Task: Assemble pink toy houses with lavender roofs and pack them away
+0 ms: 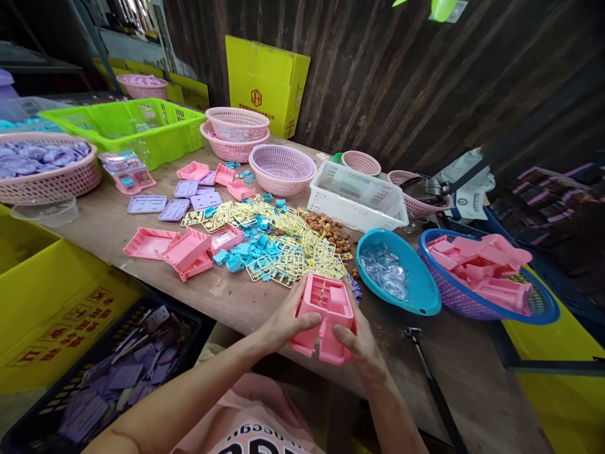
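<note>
Both my hands grip a pink plastic toy housing [326, 321] just over the table's front edge. My left hand [295, 318] wraps its left side, thumb on the near face. From the right, my right hand [359, 337] clasps it with the thumb pressed on the front. A slot in the upper face shows a thin strip inside; the underside is hidden. Beyond it lie cream sprue frames [286, 261], blue plastic pieces [243, 252] and small brown pieces [326, 230]. To the left rest several pink plastic trays [186, 249] and purple panels [174, 210].
A teal basin [428, 302] of clear parts and a blue-rimmed basket [551, 315] of pink parts stand right. A black-handled ratchet tool [437, 397] lies near the front edge. Behind are a white basket [357, 217] and a green crate [174, 142]. A dark crate [189, 334] holds purple panels below.
</note>
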### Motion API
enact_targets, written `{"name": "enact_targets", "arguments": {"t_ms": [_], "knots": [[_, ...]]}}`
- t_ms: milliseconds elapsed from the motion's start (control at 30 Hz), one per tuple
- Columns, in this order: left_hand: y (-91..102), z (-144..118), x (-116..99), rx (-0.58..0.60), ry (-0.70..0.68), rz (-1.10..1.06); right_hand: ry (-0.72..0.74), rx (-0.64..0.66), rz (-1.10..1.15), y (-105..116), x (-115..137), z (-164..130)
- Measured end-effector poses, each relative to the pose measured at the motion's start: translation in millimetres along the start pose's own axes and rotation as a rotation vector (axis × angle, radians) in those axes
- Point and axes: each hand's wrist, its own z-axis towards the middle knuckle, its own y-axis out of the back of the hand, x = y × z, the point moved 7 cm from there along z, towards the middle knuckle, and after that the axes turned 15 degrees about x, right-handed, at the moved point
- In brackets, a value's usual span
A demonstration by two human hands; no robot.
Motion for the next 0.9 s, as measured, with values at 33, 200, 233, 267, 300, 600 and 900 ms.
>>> {"name": "enact_targets", "arguments": {"t_ms": [33,200,233,267,300,600,900], "knots": [[-0.8,0.7,-0.7,-0.009,0.001,-0.001,-0.006,0.0,0.038,0.0,-0.5,-0.1],[-0.8,0.4,0.3,-0.063,0.04,-0.002,-0.028,0.0,0.135,0.6,-1.1,-0.6],[-0.8,0.2,0.3,-0.063,0.043,0.002,-0.033,0.005,0.16,0.2,-1.1,-0.4],[-1.1,0.1,0.2,-0.058,0.047,0.008,-0.038,0.012,0.19,-0.5,-1.1,-0.1],[-1.3,0.0,0.4,-0.053,0.052,0.018,-0.043,0.02,0.218,-1.5,-1.1,0.3],[1.4,0.4,5.2,-0.098,0.075,0.067,-0.051,0.066,0.298,-4.5,-2.6,4.0],[2.3,5.2,10.9,-0.104,0.107,0.083,-0.082,0.018,0.295,-5.7,-8.0,3.2]]}}
